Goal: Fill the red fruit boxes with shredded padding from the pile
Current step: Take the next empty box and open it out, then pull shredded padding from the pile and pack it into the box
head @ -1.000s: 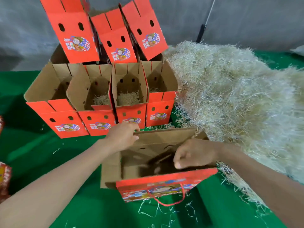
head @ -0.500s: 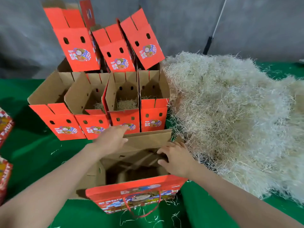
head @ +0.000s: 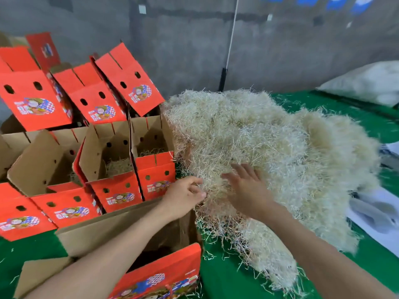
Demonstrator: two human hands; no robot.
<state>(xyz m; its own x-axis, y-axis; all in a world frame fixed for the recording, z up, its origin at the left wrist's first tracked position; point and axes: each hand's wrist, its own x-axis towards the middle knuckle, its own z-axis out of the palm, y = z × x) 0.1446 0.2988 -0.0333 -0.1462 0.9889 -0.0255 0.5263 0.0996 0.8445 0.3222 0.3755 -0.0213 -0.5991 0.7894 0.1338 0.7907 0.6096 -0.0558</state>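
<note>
Right hand [head: 246, 188] lies spread flat on the pile [head: 269, 143] at centre frame, fingers straight, gripping nothing. Left hand [head: 185, 196] curls at the pile's near edge; whether it pinches strands is hard to tell. The open box [head: 159, 272] waits lower centre, just beside the pile. The smart play is to dig deep and scoop one loose clump two-handed. The other boxes [head: 116, 197] stand at left.

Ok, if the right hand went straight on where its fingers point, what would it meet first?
The big pale heap of shredded padding. The right hand points into it with fingers spread; it may already touch, depth is unclear.
</note>
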